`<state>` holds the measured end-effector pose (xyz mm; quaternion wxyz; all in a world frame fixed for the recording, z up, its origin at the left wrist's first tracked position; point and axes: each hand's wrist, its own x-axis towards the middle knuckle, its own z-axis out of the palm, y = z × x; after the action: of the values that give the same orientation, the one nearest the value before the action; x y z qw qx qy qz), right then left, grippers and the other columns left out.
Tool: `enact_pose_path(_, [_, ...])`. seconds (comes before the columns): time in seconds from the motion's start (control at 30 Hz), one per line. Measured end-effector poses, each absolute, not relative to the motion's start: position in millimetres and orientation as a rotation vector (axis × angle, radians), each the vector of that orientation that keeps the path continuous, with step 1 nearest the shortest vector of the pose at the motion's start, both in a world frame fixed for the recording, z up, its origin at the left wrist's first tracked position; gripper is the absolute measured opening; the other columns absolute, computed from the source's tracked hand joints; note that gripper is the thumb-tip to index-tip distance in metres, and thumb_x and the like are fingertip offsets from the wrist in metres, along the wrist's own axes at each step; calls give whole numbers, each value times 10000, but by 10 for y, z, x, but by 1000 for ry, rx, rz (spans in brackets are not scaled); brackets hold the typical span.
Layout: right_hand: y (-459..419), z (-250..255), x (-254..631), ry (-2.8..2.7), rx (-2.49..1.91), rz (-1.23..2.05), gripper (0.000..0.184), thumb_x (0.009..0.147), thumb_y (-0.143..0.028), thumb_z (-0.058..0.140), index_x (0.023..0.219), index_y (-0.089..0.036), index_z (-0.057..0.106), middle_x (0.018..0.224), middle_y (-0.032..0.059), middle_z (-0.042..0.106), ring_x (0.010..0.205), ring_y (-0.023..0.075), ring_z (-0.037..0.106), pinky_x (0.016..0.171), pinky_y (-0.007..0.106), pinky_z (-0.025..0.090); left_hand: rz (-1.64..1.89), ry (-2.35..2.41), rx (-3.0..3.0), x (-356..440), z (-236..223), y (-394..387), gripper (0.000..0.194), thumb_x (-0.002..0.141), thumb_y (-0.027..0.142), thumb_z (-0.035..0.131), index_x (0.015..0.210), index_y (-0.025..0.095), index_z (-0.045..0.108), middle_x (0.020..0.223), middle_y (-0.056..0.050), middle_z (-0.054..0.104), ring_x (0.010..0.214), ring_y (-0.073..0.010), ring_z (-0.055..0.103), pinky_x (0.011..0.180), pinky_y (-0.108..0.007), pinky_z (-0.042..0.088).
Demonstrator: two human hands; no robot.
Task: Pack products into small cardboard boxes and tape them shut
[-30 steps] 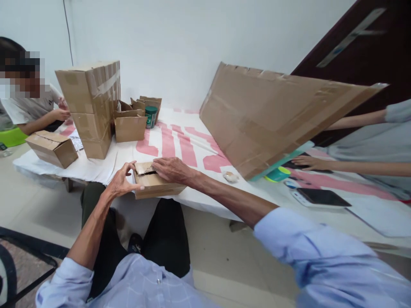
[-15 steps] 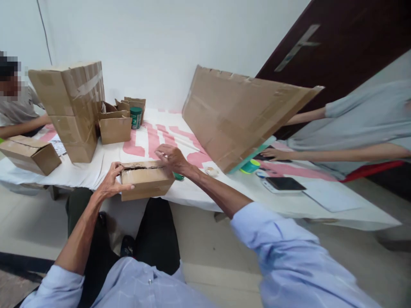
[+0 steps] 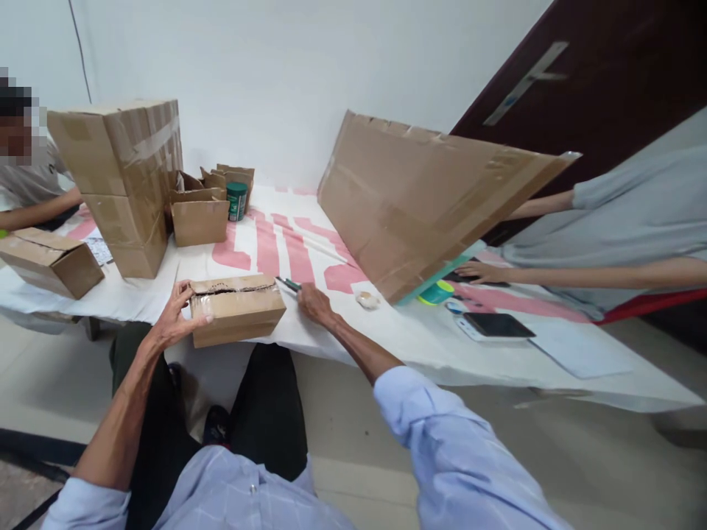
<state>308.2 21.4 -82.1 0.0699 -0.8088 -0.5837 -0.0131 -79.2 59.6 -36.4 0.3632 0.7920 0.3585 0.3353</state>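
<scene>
A small cardboard box (image 3: 237, 322) lies at the table's near edge, with a dark, ragged gap running along its top. My left hand (image 3: 175, 318) grips the box's left end, thumb on the front face and fingers at the top corner. Just right of the box, my right hand (image 3: 316, 303) is closed around a green box cutter (image 3: 289, 284). Its thin grey tip points left toward the box's upper right corner. Most of the handle is hidden in my fist.
Stacked cardboard boxes (image 3: 129, 177), an open carton (image 3: 199, 221) and a green can (image 3: 236, 200) stand behind. Another box (image 3: 52, 261) sits left. A large cardboard sheet (image 3: 420, 199) leans at right, near yellow-green tape (image 3: 436, 292) and a black-screened device (image 3: 497, 325). People sit at both sides.
My right hand has moved from over the box's top down to the table on its right and now holds the box cutter. My left hand stays on the box.
</scene>
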Motion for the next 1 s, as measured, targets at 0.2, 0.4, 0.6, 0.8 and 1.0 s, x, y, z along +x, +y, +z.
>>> enact_pose_path(0.2, [61, -266, 2940, -1837, -1703, 88, 429, 1086, -434, 395, 1060, -188, 746, 888, 72, 762, 768, 228, 665, 688, 309, 485, 875, 910, 2045, -781, -393, 563, 629, 759, 611, 853, 1248, 253, 685, 1454, -118, 499, 1440, -338, 497, 1160, -506, 511])
enact_pose_path(0.4, [14, 263, 2256, -2329, -1283, 78, 297, 1054, -392, 587, 1141, -215, 808, 1132, 101, 825, 988, 255, 761, 857, 331, 536, 915, 900, 2064, -744, -384, 541, 598, 750, 594, 866, 1185, 230, 675, 1407, -117, 530, 1369, -329, 544, 1087, -485, 542])
enact_pose_path(0.6, [139, 498, 1978, -2580, -1377, -142, 264, 1078, -358, 593, 1138, -200, 795, 1097, 111, 818, 967, 241, 746, 760, 299, 469, 966, 841, 2053, -728, -437, 566, 547, 737, 540, 883, 1110, 215, 649, 1340, -115, 545, 1285, -310, 580, 1045, -465, 549])
enact_pose_path(0.8, [175, 770, 1726, -2761, -1578, -193, 290, 1110, -390, 562, 1168, -193, 767, 1166, 114, 804, 1038, 245, 730, 732, 292, 388, 968, 836, 2071, -734, -491, 600, 521, 746, 525, 877, 1096, 222, 638, 1337, -105, 557, 1269, -292, 580, 1071, -454, 536])
enact_pose_path(1.0, [215, 1041, 1703, -2851, -1720, -282, 315, 1108, -400, 563, 1162, -176, 777, 1162, 147, 801, 1021, 278, 733, 730, 315, 361, 917, 887, 2072, -739, -438, 642, 585, 735, 592, 866, 1136, 243, 621, 1395, -99, 534, 1332, -315, 567, 1044, -477, 555])
